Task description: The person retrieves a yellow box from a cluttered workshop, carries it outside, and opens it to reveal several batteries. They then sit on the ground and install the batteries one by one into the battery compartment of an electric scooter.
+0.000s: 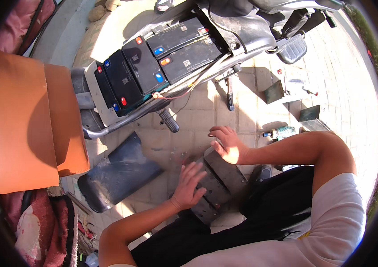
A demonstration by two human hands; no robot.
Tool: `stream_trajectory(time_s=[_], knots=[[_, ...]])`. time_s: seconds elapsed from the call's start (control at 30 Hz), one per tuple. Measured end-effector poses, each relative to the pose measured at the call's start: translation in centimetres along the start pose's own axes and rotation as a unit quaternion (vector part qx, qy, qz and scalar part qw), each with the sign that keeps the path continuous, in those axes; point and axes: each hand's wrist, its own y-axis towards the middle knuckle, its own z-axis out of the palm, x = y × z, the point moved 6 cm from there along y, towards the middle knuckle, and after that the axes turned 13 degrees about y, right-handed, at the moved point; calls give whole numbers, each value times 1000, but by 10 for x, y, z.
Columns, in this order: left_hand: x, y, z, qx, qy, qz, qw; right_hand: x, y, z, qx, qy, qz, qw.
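Observation:
My left hand (pixel 189 187) is open, fingers spread and slightly blurred, over the near left side of some dark, dusty rectangular blocks (pixel 224 171) that look like batteries. They sit on the paving between my knees. My right hand (pixel 228 147) hovers at their far edge, fingers loosely bent and thumb apart. A small dark spot shows at its fingertips; I cannot make out what it is. Beyond my hands stands an electric scooter with its frame (pixel 151 107) uncovered. Several black batteries (pixel 144 62) with red, orange and blue terminal caps fill its compartment. A thin cable (pixel 175 96) hangs along the side.
A dark plastic cover (pixel 122 171) lies on the paving at left, near a large orange-brown panel (pixel 15 124). At right are a teal power drill (pixel 282 132) and open metal boxes (pixel 311 116). The scooter's footrest (pixel 170 121) and kickstand (pixel 230 93) jut toward me.

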Motion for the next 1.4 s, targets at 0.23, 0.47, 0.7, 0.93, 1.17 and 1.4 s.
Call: stream_trajectory(time_s=[0.23,0.47,0.7,0.93,1.17,1.4], knots=[[104,1,-114,-49,-156,-324,932,192,73,101,118,174,-464,860],[23,-46,-123,-116,171,-139,969,143,70,201,27,492,239,837],[134,-99,-54,65,-124,-332,933,199,69,143,-49,230,-275,932],[51,27,-162,-179,-322,-283,885,76,85,42,278,-174,-210,921],[18,185,-137,-107,258,35,960,-85,-106,-172,237,-243,324,883],[76,141,-20,132,-58,-132,981,-190,-275,-175,-62,-187,521,831]])
